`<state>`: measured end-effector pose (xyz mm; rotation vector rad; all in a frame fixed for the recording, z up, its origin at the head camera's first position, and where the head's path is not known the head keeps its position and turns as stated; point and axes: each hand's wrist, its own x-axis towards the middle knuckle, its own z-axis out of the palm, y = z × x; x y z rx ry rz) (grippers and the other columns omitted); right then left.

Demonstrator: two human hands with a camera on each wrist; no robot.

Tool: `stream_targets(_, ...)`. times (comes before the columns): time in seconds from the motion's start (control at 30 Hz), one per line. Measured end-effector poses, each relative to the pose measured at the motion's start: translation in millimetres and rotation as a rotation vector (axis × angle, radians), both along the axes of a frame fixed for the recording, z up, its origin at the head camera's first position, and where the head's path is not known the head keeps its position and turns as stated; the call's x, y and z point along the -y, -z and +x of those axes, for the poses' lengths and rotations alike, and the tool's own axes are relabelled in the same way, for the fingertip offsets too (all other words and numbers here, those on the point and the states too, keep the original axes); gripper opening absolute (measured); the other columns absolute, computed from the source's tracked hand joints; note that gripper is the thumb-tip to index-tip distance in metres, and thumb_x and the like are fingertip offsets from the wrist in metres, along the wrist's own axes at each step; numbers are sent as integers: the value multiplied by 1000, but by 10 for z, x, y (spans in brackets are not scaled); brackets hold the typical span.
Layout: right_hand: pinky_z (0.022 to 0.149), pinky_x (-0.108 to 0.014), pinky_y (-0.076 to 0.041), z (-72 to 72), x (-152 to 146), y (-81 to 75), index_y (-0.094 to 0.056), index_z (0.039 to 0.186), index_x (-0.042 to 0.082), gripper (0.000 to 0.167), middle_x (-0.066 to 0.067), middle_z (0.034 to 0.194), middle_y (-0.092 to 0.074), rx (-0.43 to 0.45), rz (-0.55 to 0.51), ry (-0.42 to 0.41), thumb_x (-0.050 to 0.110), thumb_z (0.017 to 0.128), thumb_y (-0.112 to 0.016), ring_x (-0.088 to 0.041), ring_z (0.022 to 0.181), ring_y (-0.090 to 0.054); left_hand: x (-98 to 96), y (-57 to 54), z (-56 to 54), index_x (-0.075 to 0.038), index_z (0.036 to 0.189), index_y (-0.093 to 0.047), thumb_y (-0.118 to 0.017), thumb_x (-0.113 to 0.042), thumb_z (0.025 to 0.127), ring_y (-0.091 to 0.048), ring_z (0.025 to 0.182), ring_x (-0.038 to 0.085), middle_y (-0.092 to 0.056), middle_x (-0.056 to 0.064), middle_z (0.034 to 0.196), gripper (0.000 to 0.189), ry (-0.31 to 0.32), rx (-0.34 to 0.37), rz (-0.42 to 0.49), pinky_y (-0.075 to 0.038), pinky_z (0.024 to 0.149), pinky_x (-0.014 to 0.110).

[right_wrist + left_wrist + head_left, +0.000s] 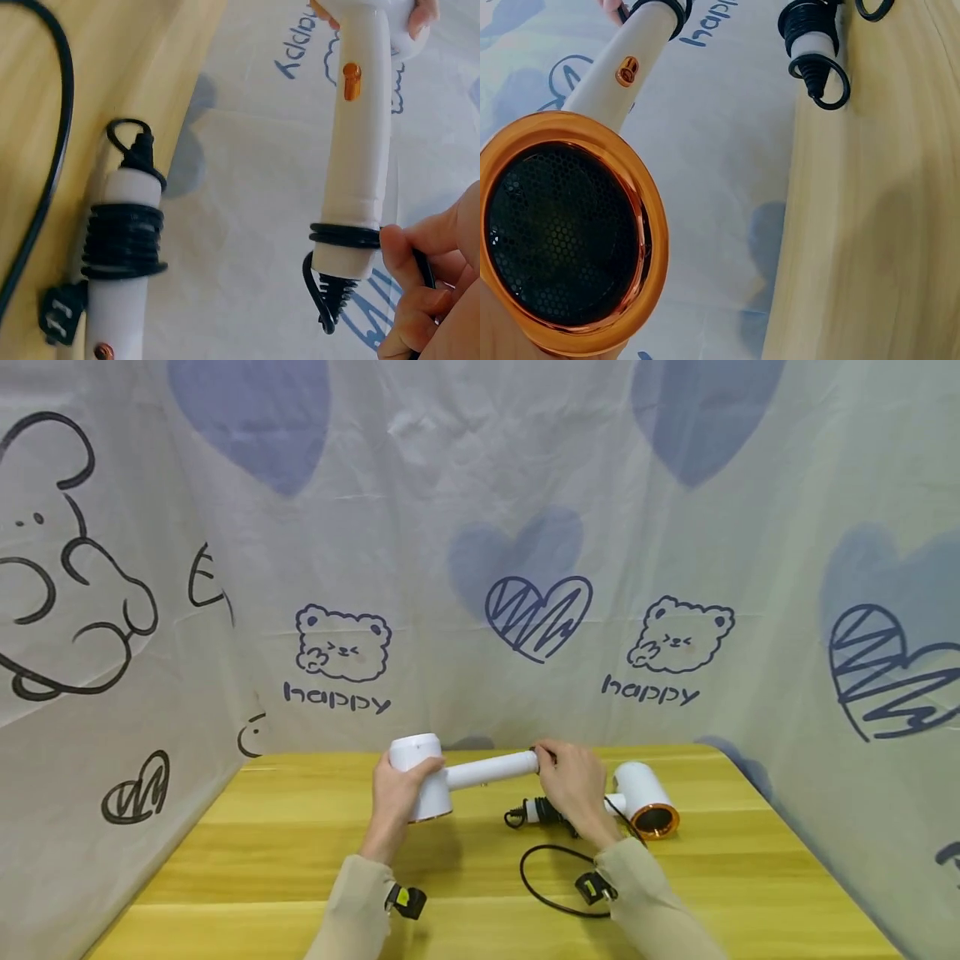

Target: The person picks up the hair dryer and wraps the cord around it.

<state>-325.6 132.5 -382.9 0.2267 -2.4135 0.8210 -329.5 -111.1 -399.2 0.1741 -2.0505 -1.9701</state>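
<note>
My left hand [393,795] grips the barrel of a white hair dryer [491,770], held up above the table with its handle pointing right. In the left wrist view the dryer's copper-coloured rim [656,247] surrounds a dark honeycomb grille. At the handle's end my right hand [576,785] pinches the black power cord [424,266]. A couple of turns of cord [345,235] circle the handle just above its ribbed cord sleeve [336,296]. The rest of this cord hangs in a loose loop [525,881] by the right wrist.
A second white hair dryer [637,785] lies on the wooden table [300,827] beside my right hand. Its cord is coiled tightly [124,240] round the handle, with the plug [64,311] at the side. A printed cloth [420,527] hangs behind the table and at both sides.
</note>
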Motion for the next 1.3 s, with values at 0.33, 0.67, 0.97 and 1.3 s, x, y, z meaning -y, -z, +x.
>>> stream_targets(0.33, 39, -27, -30, 119, 34, 45, -74, 111, 18, 23, 1, 70, -66, 46, -56, -14, 24, 100, -55, -12, 45, -42, 53, 14, 107, -5, 135, -43, -82, -26, 75, -62, 94, 29, -56, 17, 118, 74, 30, 43, 38, -59, 68, 37)
stream_targets(0.67, 52, -30, -42, 168, -15, 61, -75, 109, 15, 20, -5, 96, -75, -146, 43, -15, 22, 97, -61, -24, 77, -63, 62, -31, 191, -6, 136, -43, -81, -26, 76, -62, 94, 29, -55, 16, 120, 74, 23, 33, 81, -59, 69, 39)
stream_targets(0.97, 60, -30, -41, 204, -17, 52, -72, 114, 7, 23, -1, 82, -71, -140, -23, -87, 12, 98, -56, -19, 73, -57, 22, 6, 186, -8, 133, -44, -80, -26, 78, -64, 87, 27, -55, 17, 118, 69, 5, 31, 163, -60, 61, 44)
stream_targets(1.3, 53, -22, -36, 204, -79, 182, -67, 123, 4, 28, -6, 92, -73, -90, -250, -239, 6, 101, -51, -8, 54, -40, -7, -17, 147, -7, 128, -48, -80, -26, 78, -66, 78, 20, -58, 13, 112, 63, -53, 8, 217, -59, 63, 37)
